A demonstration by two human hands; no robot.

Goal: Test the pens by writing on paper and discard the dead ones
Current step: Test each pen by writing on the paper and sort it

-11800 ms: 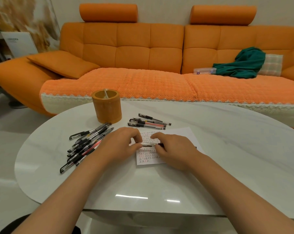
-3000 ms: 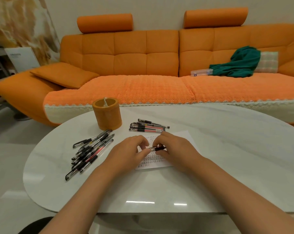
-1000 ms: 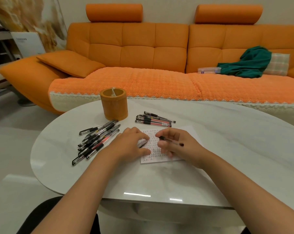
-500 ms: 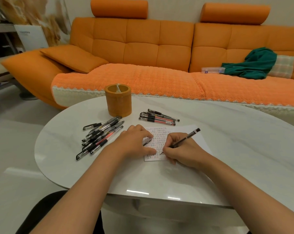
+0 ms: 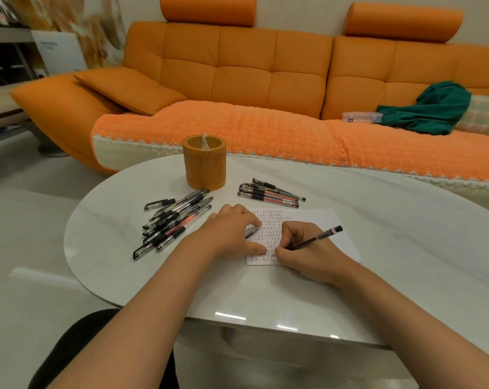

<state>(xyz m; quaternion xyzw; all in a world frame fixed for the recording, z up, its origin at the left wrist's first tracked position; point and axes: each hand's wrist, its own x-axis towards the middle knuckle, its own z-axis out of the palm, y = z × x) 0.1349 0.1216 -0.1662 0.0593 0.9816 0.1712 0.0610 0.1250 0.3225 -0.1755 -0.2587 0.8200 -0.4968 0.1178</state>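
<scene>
My right hand [image 5: 307, 255] grips a black pen [image 5: 319, 237] in a writing hold, its tip down on the white paper [image 5: 331, 223], near the lower rows of small written marks. My left hand [image 5: 232, 234] rests on the paper's left part, its fingertips pinching a small dark pen cap [image 5: 250, 235]. A loose pile of several capped pens [image 5: 175, 220] lies left of my left hand. A smaller, tidier group of pens [image 5: 268, 193] lies just beyond the paper.
An orange cylindrical pen holder [image 5: 204, 162] stands behind the pile. The white oval table [image 5: 392, 248] ends close to the orange sofa [image 5: 237, 80], which carries a green cloth [image 5: 428, 108] and a clear plastic box [image 5: 361, 117].
Both hands pulled the pen's cap off over the paper. My right hand then turned the pen to a writing hold and set its tip on the paper, while my left hand kept the cap.
</scene>
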